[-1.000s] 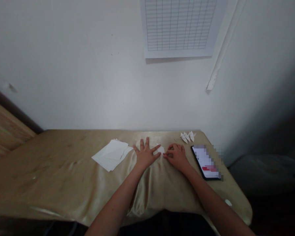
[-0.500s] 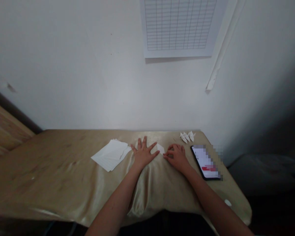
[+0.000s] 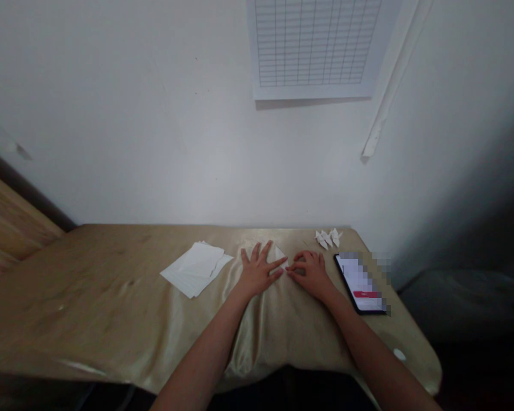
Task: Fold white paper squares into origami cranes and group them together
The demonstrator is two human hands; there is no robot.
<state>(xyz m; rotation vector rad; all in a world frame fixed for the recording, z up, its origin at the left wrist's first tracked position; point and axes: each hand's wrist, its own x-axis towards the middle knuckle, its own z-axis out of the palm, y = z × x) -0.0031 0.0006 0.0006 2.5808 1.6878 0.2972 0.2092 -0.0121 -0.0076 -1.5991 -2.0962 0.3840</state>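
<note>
A small folded piece of white paper [image 3: 279, 252] lies on the cloth between my two hands, partly covered by fingers. My left hand [image 3: 257, 276] has its fingers spread; the index finger presses across the paper and the thumb rests near its lower edge. At the paper's lower right corner, the thumb and index fingertip of my right hand [image 3: 310, 273] are pinched together, the other fingers curled. A stack of white paper sheets [image 3: 195, 271] lies to the left of my left hand. Several small folded paper figures [image 3: 328, 238] sit beyond my right hand.
A phone [image 3: 360, 285] with a lit screen lies right of my right hand. The table [image 3: 111, 297] wears a wrinkled gold cloth and meets a white wall behind. A small white round thing [image 3: 399, 355] is near the front right corner. A printed grid sheet [image 3: 314, 51] hangs on the wall.
My left hand has shifted right, and its index finger now reaches over the paper, which shows as a narrower triangle. The right hand stays at the paper's corner.
</note>
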